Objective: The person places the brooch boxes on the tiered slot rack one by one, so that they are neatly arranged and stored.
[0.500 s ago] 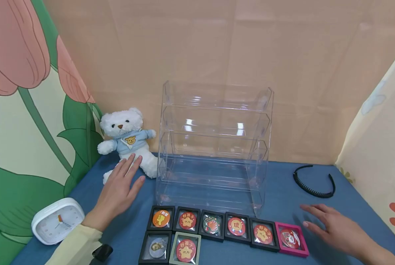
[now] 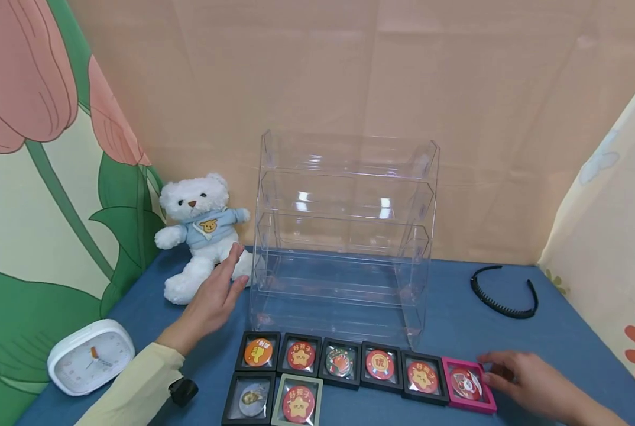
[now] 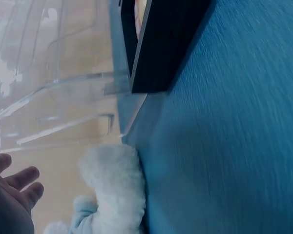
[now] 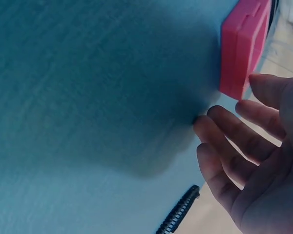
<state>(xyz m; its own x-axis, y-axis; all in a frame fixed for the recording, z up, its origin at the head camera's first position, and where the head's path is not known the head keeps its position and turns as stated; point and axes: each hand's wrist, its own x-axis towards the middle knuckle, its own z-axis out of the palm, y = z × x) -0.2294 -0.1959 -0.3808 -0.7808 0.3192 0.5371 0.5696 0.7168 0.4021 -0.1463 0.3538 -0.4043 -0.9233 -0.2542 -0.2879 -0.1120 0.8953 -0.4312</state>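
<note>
My right hand (image 2: 530, 378) is at the right edge of a pink square frame (image 2: 472, 405) that holds a round red badge. In the right wrist view the thumb tip is right at the pink frame's corner (image 4: 232, 58), the other fingers loosely bent below it. Black frames with round badges, one of them a black frame (image 2: 424, 356), run leftward from the pink one. Below them lie another black frame (image 2: 233, 390) and a pale green frame (image 2: 320, 393). My left hand (image 2: 211, 305) hovers with fingers extended and nothing held, overlapping the white teddy bear's leg (image 2: 184, 287).
A clear tiered acrylic rack (image 2: 344, 236) stands behind the frames. The teddy bear in a blue top (image 2: 211, 228) sits left of it. At the front left is a white clock (image 2: 91, 358); at the right, a black headband (image 2: 504, 309).
My right hand has shifted slightly left to the pink frame, its fingers bending downward. My left hand has moved right and turned edge-on, uncovering the bear's near leg.
</note>
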